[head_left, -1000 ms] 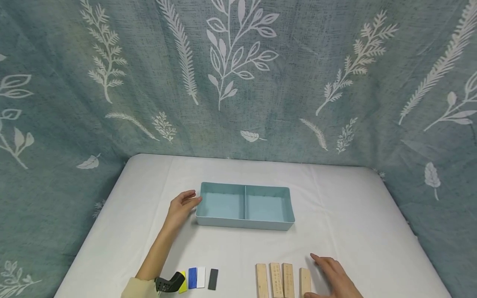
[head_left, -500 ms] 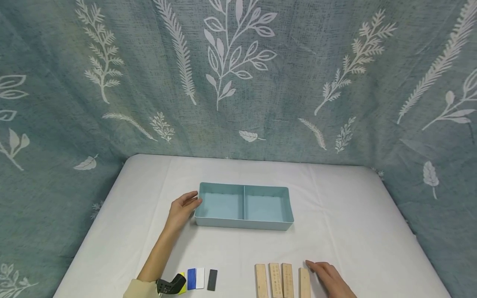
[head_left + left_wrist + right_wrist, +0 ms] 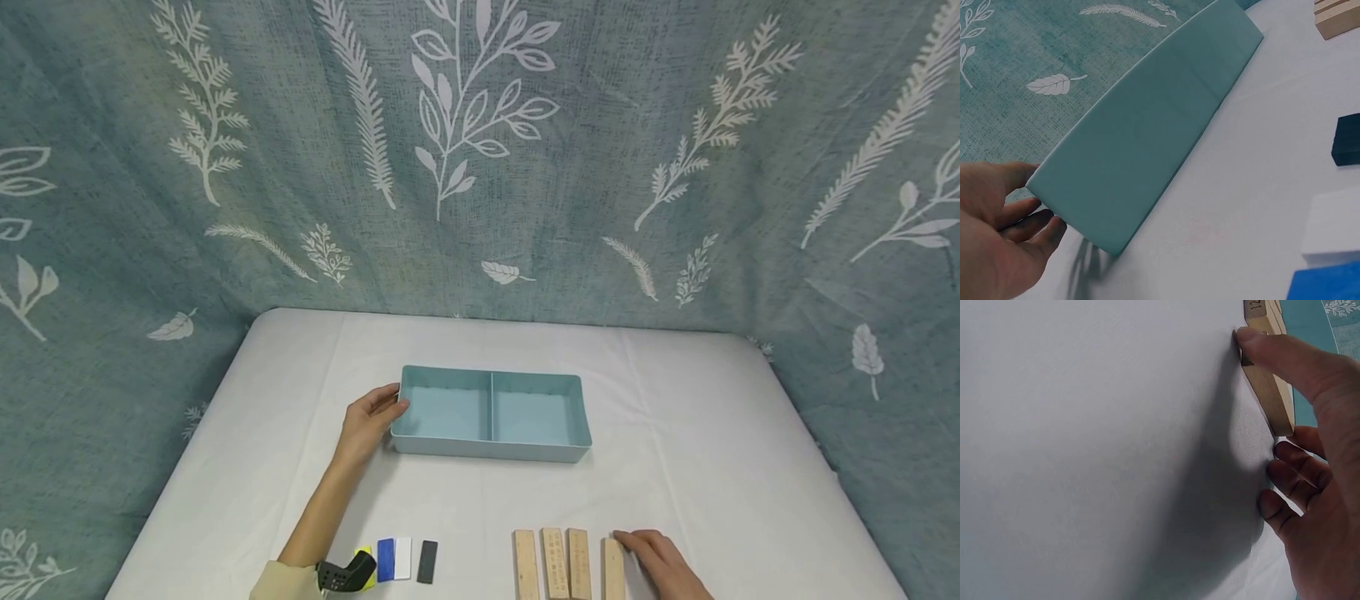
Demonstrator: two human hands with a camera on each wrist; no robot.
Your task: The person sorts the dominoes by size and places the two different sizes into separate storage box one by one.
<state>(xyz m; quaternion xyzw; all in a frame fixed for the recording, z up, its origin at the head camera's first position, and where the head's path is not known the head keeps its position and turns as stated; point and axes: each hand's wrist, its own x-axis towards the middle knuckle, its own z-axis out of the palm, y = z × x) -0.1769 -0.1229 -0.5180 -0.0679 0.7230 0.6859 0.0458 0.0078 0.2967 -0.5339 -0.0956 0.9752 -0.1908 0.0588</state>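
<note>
At the middle of the table is a pale teal box (image 3: 491, 449) with two compartments and a divider. My left hand (image 3: 365, 427) pinches its left end, thumb over the rim and the other fingers along the outer wall. Several wooden blocks (image 3: 555, 564) lie side by side at the front. The rightmost wooden block (image 3: 613, 570) stands a little apart, and my right hand (image 3: 663, 565) holds it by its ends. In the right wrist view the thumb is at the near end of that block (image 3: 1270, 400), the index finger at its far end.
Flat blocks lie at the front left: yellow (image 3: 367, 575), blue (image 3: 386, 560), white (image 3: 403, 559) and black (image 3: 427, 562). The left wristband partly covers the yellow one. A patterned teal curtain (image 3: 562, 150) hangs behind the white table (image 3: 675, 375).
My right hand has come left to the rightmost wooden block, and its index finger now touches the far end. The left hand and the box have hardly moved.
</note>
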